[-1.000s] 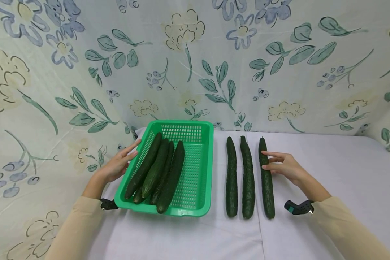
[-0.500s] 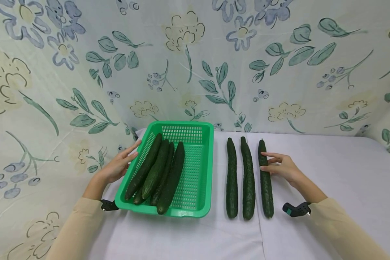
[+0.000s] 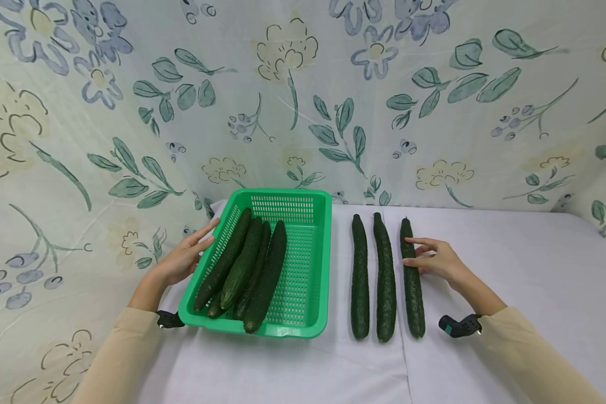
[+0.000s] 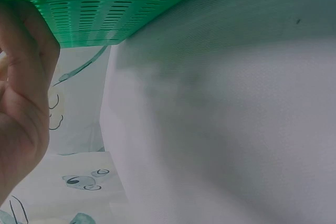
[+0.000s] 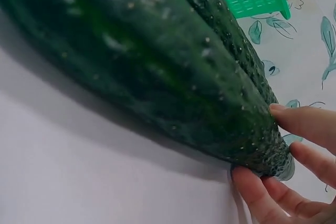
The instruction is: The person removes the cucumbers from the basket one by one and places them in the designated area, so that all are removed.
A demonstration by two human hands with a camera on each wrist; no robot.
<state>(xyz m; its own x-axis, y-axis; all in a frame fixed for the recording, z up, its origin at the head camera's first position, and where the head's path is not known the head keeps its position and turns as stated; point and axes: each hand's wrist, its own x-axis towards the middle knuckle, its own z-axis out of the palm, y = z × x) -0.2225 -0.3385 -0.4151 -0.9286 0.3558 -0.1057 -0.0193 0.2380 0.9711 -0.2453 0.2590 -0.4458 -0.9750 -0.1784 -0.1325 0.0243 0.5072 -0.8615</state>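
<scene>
In the head view my right hand [image 3: 441, 261] holds a dark green cucumber [image 3: 414, 297], the rightmost of three on the white cloth. The right wrist view shows the thumb and fingers [image 5: 310, 124] on either side of that cucumber [image 5: 173, 82], towards its far, thin end. To its left, roughly parallel, lie a middle cucumber [image 3: 385, 280] and a left cucumber [image 3: 360, 280]. My left hand [image 3: 182, 258] rests with extended fingers against the left side of a green plastic basket [image 3: 323, 269]. Several cucumbers [image 3: 265, 280] lie lengthwise in the basket's left half.
A white cloth [image 3: 353, 370] covers the table. Floral fabric [image 3: 283, 112] hangs behind it and along the left side. Bare mesh floor [image 3: 295, 275] shows in the basket's right half. Cloth [image 3: 535, 269] extends to the right of my right hand.
The rightmost cucumber and my right hand have shifted slightly left and nearer the middle cucumber, mostly in the first half second. My left hand and the basket stay in place.
</scene>
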